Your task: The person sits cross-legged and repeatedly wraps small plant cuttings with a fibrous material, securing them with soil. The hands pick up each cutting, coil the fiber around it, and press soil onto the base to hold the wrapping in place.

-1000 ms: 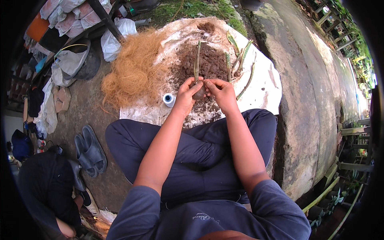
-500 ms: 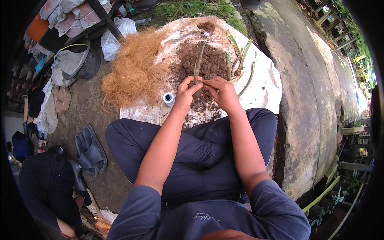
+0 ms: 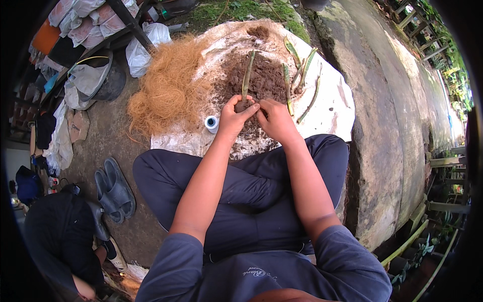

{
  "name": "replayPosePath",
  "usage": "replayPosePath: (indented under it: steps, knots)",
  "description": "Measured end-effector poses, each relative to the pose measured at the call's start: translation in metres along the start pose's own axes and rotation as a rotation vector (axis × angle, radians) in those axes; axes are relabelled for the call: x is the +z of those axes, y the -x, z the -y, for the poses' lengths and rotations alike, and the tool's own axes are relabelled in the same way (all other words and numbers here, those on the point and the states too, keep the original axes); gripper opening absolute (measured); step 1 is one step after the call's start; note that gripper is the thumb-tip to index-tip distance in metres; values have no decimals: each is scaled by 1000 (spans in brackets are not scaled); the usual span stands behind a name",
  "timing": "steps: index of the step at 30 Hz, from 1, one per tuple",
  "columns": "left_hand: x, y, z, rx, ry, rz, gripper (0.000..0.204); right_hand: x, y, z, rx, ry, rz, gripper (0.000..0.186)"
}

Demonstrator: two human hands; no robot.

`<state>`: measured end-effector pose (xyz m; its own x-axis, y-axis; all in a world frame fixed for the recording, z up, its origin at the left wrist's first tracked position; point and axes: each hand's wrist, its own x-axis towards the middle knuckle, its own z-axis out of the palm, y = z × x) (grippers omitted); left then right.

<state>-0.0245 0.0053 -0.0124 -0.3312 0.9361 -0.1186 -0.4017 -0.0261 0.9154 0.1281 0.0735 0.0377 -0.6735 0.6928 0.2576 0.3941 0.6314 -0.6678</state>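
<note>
A long green leaf cutting [image 3: 248, 73], like a snake plant's, stands upright in my left hand [image 3: 232, 116], whose fingers close round its lower end. Dark soil appears packed at the leaf's base, mostly hidden by my fingers. My right hand [image 3: 278, 122] is closed, its fingertips pressed together against my left thumb tip beside that base; anything between them is hidden. Loose dark soil [image 3: 269, 83] lies in a heap just beyond both hands. Several more leaf cuttings [image 3: 305, 70] lie right of the heap. Near my left wrist stands a thread spool [image 3: 211, 124].
A white sack sheet [image 3: 334, 108] lies under everything in front of my crossed legs. Brown coconut fibre [image 3: 166, 88] is piled on its left. Grey sandals [image 3: 115, 189] rest on the ground at left, near a seated person [image 3: 63, 236]. Concrete paving [image 3: 385, 131] runs along the right.
My right hand has drawn slightly down, its fingers now curled in closer to my left thumb. The held leaf has shifted a little to the left, still upright.
</note>
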Motion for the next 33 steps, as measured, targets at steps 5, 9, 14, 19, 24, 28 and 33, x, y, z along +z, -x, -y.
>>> replayPosePath:
  steps: [5, 9, 14, 19, 24, 28, 33]
  knots:
    - [0, 3, -11, -86, 89, 54, 24, -15, 0, -6, 39, -275, 107, 13]
    - [-4, 4, -9, -110, 200, 107, 22, -14, 1, -15, 57, -462, 178, 13]
    - [-9, 5, -3, -89, 280, 141, 23, 4, 6, -18, 134, -846, 207, 13]
    - [-10, 7, -5, -93, 453, 152, 23, 22, 6, -31, 221, -1130, 212, 11]
    - [-4, 10, -17, -140, 462, 147, 22, 13, 4, -25, 286, -1183, 200, 13]
    - [-7, 8, -12, -163, 378, 152, 18, 1, 3, -18, 308, -960, 227, 14]
    - [-5, 7, -10, -177, 420, 120, 14, 11, 6, -28, 293, -1183, 213, 14]
